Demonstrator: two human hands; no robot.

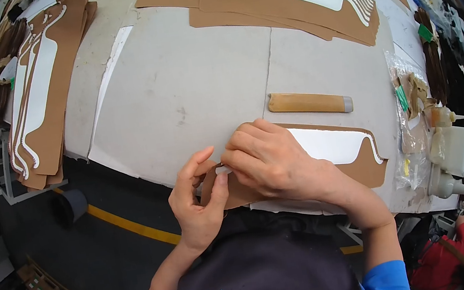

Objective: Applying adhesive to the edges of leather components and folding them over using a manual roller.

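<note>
Both bare hands work at the left end of a brown piece (369, 170) with a white panel (330, 144); the piece lies along the near edge of the grey surface (177, 93), in front of the person. Right hand (275, 159): laid over the piece from above, fingers bunched and pinching its left end. Left hand (197, 200): thumb against that same end, index finger raised and apart from the thumb; whether the other fingers close on the piece cannot be told, as the grip is partly hidden. Just beyond the right hand, a tan bar (306, 102) with a grey right end lies flat on the surface. At the far side, a fanned stack (285, 19) of similar brown and white pieces overlaps in steps; a second stack (54, 104) lies at the left. Right edge of surface: a clear plastic bag (409, 147), with a pale bottle (449, 147) just beside it. Below left, a dark bucket (71, 206) stands on the floor near a yellow line (130, 225).
</note>
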